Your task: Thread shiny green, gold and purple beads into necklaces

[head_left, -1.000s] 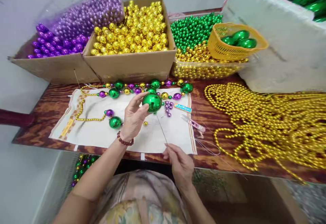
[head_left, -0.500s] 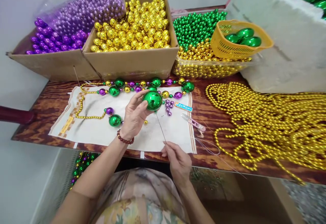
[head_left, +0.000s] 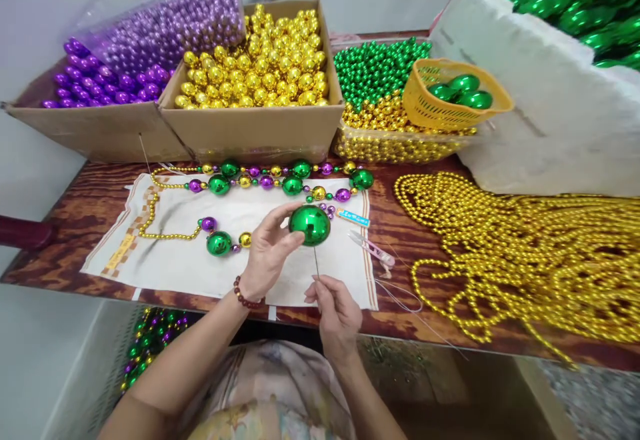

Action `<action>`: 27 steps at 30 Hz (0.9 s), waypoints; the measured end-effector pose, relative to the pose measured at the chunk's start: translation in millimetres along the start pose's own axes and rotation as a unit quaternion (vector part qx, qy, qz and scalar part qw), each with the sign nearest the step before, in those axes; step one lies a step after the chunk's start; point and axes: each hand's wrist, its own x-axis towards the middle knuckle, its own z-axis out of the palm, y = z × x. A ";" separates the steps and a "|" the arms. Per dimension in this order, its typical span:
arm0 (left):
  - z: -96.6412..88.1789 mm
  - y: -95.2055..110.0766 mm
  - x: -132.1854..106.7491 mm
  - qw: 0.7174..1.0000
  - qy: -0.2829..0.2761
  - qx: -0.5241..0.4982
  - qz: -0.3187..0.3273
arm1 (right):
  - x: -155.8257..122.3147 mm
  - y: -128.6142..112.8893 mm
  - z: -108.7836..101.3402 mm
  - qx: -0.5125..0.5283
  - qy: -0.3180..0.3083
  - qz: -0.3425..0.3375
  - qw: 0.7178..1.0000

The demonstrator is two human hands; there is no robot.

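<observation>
Between the thumb and fingers of my left hand (head_left: pixel 273 250) is a large shiny green bead (head_left: pixel 310 225), held above the white cloth. My right hand (head_left: pixel 336 313) pinches a long thin needle (head_left: pixel 317 263), whose upper end meets the underside of the bead; whether it is inside the hole is hidden. Left of my left hand lies a bead strand (head_left: pixel 219 243) with purple, green and gold beads, joined to a chain of small gold beads (head_left: pixel 173 235). Behind my hands a finished-looking strand (head_left: pixel 267 182) in the same colours runs across the cloth (head_left: pixel 175 267). Small purple beads (head_left: pixel 329 211) sit just beyond the green bead.
Boxes of purple beads (head_left: pixel 115 87) and gold beads (head_left: pixel 255 60) line the back. Right of them are a tub of small green beads (head_left: pixel 380 70) and a yellow basket (head_left: pixel 455 117). Thread snips (head_left: pixel 373 248) lie beside gold bead chains (head_left: pixel 525 260); a white foam box (head_left: pixel 540 93) stands behind.
The green bead, in my left hand, has come lower and nearer. My right hand has shifted slightly left, and the needle now stands more upright. The camera view has tilted up a little.
</observation>
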 end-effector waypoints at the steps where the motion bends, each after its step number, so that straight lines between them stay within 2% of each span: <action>1: 1.6 0.0 -3.1 1.000 -0.001 0.013 0.011 | 1.7 -0.3 1.9 0.002 0.001 -0.006 1.000; 5: 5.2 4.2 -10.7 0.998 -0.009 0.051 0.044 | 4.8 -0.2 7.6 0.011 -0.002 -0.016 1.000; 11: 3.1 9.7 -6.8 0.992 -0.027 0.064 0.101 | 0.2 -4.2 11.1 0.003 -0.007 -0.043 0.999; 15: 0.4 12.5 -5.5 0.991 -0.064 0.046 0.112 | 0.1 -6.1 12.2 0.004 0.016 -0.055 0.998; 19: 0.7 19.4 -8.8 0.987 -0.086 0.070 0.114 | 4.4 -5.8 12.9 -0.007 0.021 -0.040 0.999; 27: 1.9 23.9 -11.7 0.985 -0.078 0.104 0.115 | 6.4 -7.5 12.5 -0.008 -0.033 -0.085 0.996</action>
